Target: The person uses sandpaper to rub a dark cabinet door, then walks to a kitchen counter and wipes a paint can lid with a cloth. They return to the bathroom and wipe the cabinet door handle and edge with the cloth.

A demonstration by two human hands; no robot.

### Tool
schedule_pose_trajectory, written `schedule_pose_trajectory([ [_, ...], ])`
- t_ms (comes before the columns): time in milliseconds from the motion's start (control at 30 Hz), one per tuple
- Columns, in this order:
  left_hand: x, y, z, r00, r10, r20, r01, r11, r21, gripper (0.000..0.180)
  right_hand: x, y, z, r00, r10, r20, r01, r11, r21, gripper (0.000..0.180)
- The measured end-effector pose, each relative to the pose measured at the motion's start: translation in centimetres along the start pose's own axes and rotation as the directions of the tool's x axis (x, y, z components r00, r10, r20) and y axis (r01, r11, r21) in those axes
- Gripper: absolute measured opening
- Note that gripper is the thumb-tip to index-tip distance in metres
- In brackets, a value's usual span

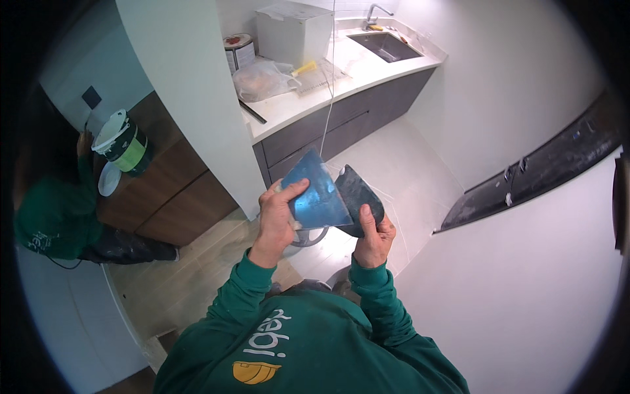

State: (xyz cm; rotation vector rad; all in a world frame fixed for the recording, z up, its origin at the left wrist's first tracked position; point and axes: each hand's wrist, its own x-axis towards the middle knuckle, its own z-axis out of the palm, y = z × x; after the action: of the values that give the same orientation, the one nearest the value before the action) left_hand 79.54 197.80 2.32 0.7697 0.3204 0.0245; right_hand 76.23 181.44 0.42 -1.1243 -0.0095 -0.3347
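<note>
My left hand [277, 213] is closed on a flat, shiny blue putty blade [316, 194], its thumb lying along the face and a pointed corner turned up. My right hand [374, 238] grips a dark grey putty spreader [356, 194] with a rounded corner, thumb on top. Both tools are held up in front of my chest, the blue blade's right edge overlapping or meeting the dark one; whether they touch I cannot tell. Below them, partly hidden by the tools and hands, shows a round grey rim [308, 239].
Ahead is a counter [289, 110] with a white box [293, 34], a tin [239, 52], a plastic bag [262, 80] and a sink [386, 47]. A thin cord [330, 98] hangs before it. At left, a person in green [56, 210] is beside a bucket [123, 141] on a brown cabinet [164, 174].
</note>
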Motion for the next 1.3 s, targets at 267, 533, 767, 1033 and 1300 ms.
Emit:
schedule_pose_trajectory([
  [267,8.0,-11.8,11.3,0.989,0.143,-0.026,-0.142,0.988,0.056,0.023,14.2,-0.7,-14.8,0.921,-0.09,0.38,0.261,0.865,-0.428,0.026],
  [533,12.5,-17.7,21.2,0.879,0.425,-0.216,-0.362,0.889,0.279,0.019,27.6,-5.5,-23.9,0.967,0.155,0.202,-0.11,0.97,-0.216,0.017],
  [767,15.6,-21.2,25.3,0.751,0.633,-0.186,-0.409,0.668,0.622,0.01,33.4,-0.7,-20.1,0.844,0.483,0.233,-0.516,0.85,0.109,0.025],
  [1033,21.7,-19.2,25.2,0.525,0.85,0.054,-0.548,0.289,0.785,0.013,42.0,2.4,-16.6,0.736,0.538,0.412,-0.577,0.816,-0.036,0.025],
  [1300,24.1,-14.0,21.2,0.637,0.722,-0.27,-0.393,0.605,0.693,0.024,48.5,6.1,-9.3,0.604,0.488,0.63,-0.579,0.812,-0.074,0.025],
])
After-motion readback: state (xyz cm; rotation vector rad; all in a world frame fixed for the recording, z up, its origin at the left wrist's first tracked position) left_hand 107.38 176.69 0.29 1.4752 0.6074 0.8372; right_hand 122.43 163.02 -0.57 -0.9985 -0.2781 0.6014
